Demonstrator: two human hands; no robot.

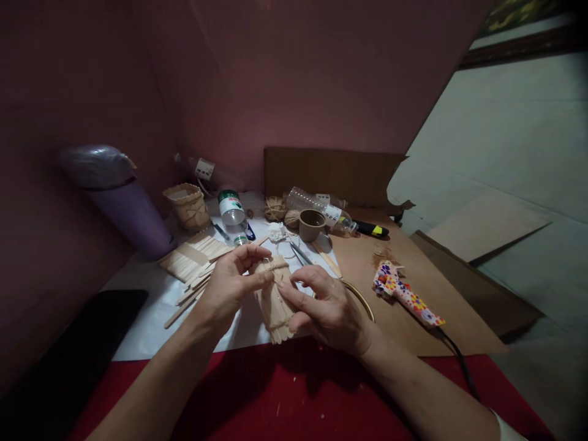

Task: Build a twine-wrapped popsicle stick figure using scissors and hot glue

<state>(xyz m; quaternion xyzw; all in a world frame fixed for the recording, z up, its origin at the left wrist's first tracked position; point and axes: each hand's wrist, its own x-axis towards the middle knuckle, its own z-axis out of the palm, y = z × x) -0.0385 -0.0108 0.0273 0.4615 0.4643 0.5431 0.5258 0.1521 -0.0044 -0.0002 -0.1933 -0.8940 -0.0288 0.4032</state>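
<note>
A small cylinder made of wooden craft sticks (274,300), bound with twine, is held between both hands above a white sheet (151,318). My left hand (232,285) grips its upper left side, thumb and fingers pinching near the twine band. My right hand (328,309) presses against its right side, fingers curled on the sticks. A pile of loose craft sticks (193,257) lies just left of the hands.
Behind stand a stick-and-twine basket (187,205), a small jar (231,208), twine balls (274,208), a brown cup (312,224), a plastic bottle (316,205) and scissors (301,253). A patterned glue gun (404,294) lies on brown cardboard (413,269); a purple cylinder (119,196) stands left.
</note>
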